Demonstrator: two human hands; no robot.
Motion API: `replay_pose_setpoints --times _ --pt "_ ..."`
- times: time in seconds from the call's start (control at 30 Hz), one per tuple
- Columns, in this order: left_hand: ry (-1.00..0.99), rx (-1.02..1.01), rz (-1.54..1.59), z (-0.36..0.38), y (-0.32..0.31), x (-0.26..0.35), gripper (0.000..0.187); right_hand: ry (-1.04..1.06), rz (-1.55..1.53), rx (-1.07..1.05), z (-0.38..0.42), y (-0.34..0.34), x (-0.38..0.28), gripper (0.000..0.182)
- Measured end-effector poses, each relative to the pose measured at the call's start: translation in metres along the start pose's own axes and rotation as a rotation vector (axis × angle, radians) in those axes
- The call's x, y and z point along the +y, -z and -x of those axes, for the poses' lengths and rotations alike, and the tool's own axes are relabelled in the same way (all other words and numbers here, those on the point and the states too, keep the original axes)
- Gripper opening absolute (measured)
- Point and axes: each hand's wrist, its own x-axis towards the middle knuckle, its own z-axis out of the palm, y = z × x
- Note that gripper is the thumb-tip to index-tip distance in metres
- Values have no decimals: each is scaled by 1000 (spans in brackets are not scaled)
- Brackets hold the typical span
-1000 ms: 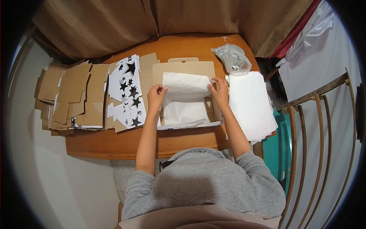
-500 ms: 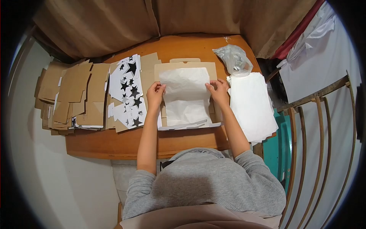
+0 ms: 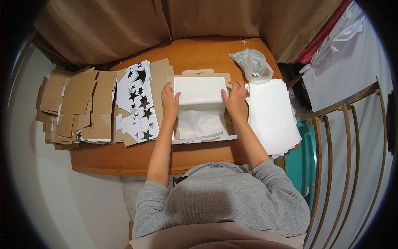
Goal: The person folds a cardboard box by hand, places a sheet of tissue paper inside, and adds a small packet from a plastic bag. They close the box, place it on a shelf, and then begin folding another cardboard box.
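A white paper sheet (image 3: 201,112) lies over an open cardboard box (image 3: 199,74), with a crease across its middle. My left hand (image 3: 170,101) is at the left side of the box, thumb apart from the fingers, beside the sheet's left edge. At the right side, my right hand (image 3: 234,98) has its fingers spread, with the thumb near the sheet's right edge. Neither hand pinches the paper. The box's front edge shows white below the sheet.
Stacked flat cardboard pieces (image 3: 78,99) lie at the left, beside white card with black stars (image 3: 143,99). A stack of white paper (image 3: 273,118) lies right of the box, below a clear plastic bag (image 3: 255,66). The wooden table (image 3: 116,159) has a curtain behind it.
Both hands have let go of the sheet's edges and opened. The sheet's upper part has come down flatter over the box.
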Motion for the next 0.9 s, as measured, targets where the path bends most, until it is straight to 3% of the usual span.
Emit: replay_pose_setpoints --times 0.03,0.07,0.1,0.13,0.2,0.23,0.47,0.9 --pt "-151 92 -130 4 -1 2 56 -2 1 1 1 2 -5 45" --pt "-152 90 -129 8 -1 3 56 169 31 -100 2 6 -8 50" --pt "-315 13 -228 12 1 7 58 341 60 -203 5 7 -12 55" --pt "-476 -64 -326 15 2 11 60 340 61 -203 10 7 -16 55" --pt "-538 -129 -430 21 0 14 61 524 110 -376 20 5 -25 57" --pt "-600 -193 -533 23 -2 14 62 515 128 -405 23 4 -28 60" --pt "-556 -301 -531 24 -6 10 63 542 264 -418 25 -7 -23 60" --pt "-512 -451 -488 22 -10 6 48 481 205 -453 32 -16 -15 40"
